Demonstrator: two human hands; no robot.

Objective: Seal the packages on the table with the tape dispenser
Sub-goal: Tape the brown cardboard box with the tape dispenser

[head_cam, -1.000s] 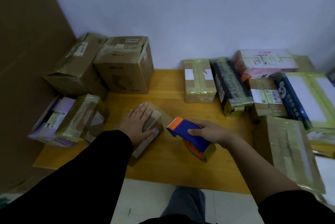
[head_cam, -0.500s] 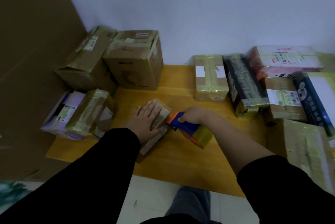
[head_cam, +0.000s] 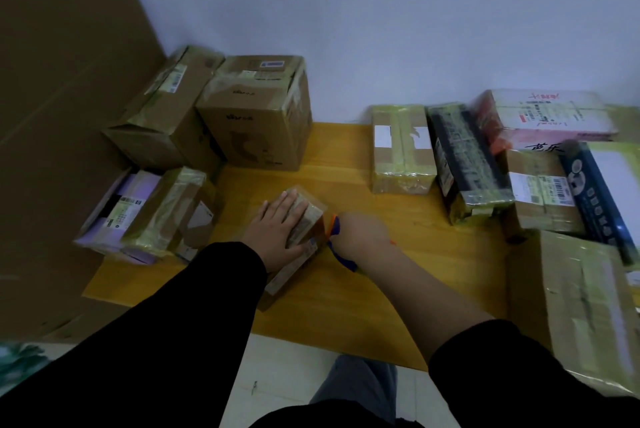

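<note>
Reaching up from the bottom edge of the frame, two arms in black sleeves stretch over a yellow wooden bench point(head_cam: 381, 289). Pale floor tiles point(head_cam: 277, 375) and a grey trouser leg point(head_cam: 356, 382) show below them.

Just left of centre, the left hand point(head_cam: 280, 230) lies flat on a small package point(head_cam: 311, 219). Its grip is open, with straight fingers pressing on the taped cardboard top. The package sits on the bench at a slant.

Just right of it, the right hand point(head_cam: 360, 233) has its grip closed around the tape dispenser point(head_cam: 341, 258). Only the dispenser's blue body and orange tip peek out beside the hand. The tip touches the package's right edge.

At lower right a large taped carton point(head_cam: 581, 306) overhangs the bench edge. At middle left lie a purple parcel point(head_cam: 117, 216) and a yellow-taped parcel point(head_cam: 173, 209), side by side.

Farther back, at upper left, two big brown cartons point(head_cam: 256, 116) stand together against the wall. At centre right a row holds a yellow-wrapped parcel point(head_cam: 401, 150), a black parcel point(head_cam: 467, 161), a brown labelled box point(head_cam: 540, 192) and a blue and white parcel point(head_cam: 602, 185). A pink and white parcel point(head_cam: 547, 116) lies behind them.

A plain white wall point(head_cam: 381, 12) fills the top of the frame. A tall brown cardboard sheet point(head_cam: 52, 81) fills the left side.
</note>
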